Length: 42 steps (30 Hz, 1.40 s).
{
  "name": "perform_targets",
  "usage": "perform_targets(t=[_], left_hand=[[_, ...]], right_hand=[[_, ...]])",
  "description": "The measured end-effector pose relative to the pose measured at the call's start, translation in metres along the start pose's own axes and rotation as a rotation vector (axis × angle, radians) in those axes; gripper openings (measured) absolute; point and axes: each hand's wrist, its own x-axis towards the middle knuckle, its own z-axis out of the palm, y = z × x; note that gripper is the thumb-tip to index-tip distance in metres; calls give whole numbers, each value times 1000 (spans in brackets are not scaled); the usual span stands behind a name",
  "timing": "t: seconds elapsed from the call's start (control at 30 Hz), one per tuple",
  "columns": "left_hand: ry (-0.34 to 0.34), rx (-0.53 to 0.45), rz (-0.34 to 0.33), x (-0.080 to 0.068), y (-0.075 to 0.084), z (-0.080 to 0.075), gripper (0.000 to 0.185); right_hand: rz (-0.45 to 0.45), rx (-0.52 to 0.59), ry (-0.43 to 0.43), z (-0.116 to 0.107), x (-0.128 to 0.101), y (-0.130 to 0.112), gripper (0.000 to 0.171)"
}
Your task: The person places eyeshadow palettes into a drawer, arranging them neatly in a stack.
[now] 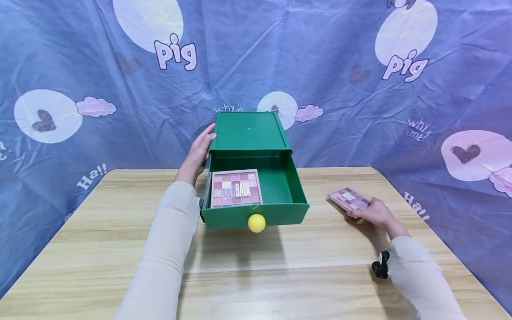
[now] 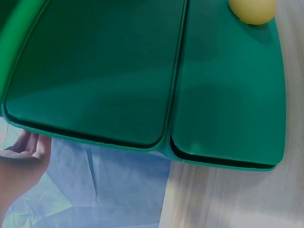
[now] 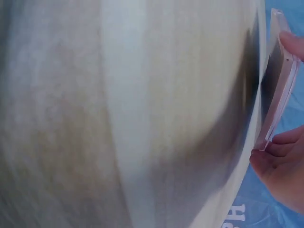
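A green drawer box (image 1: 250, 129) stands in the middle with its upper drawer (image 1: 280, 178) pulled out, a round yellow knob (image 1: 257, 223) on the front. An eyeshadow palette (image 1: 237, 186) with a clear printed lid lies in the drawer's left part. My left hand (image 1: 200, 149) rests against the box's left side, fingers along its top edge; in the left wrist view its fingertips (image 2: 42, 142) touch the green rim. To the right, my right hand (image 1: 376, 213) pinches a second eyeshadow palette (image 1: 349, 198) between thumb and fingers, close over the table and tilted in the right wrist view.
The pale wooden table (image 1: 100, 249) reaches back to a blue printed cloth (image 1: 224, 58), which also hangs along both sides. A black wrist device (image 1: 381, 265) sits at the right sleeve. The drawer's right part shows its bare green floor.
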Motion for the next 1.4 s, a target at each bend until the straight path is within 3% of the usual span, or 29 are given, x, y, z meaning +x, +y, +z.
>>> perform_targets(t=[0.2, 0.53, 0.97, 1.23, 1.4], left_hand=[[5, -63, -12, 0, 2, 1, 50], [7, -59, -12, 0, 3, 1, 51], [-5, -35, -11, 2, 3, -1, 50], [10, -35, -30, 1, 5, 1, 50], [16, -33, -29, 1, 6, 2, 49]], right_hand=[[-50, 13, -18, -7, -2, -10, 101], [-182, -35, 33, -24, -5, -39, 107], [-398, -83, 155, -41, -10, -80, 66], [-314, -119, 130, -57, -25, -106, 94], [-348, -90, 149, -63, -27, -119, 91]])
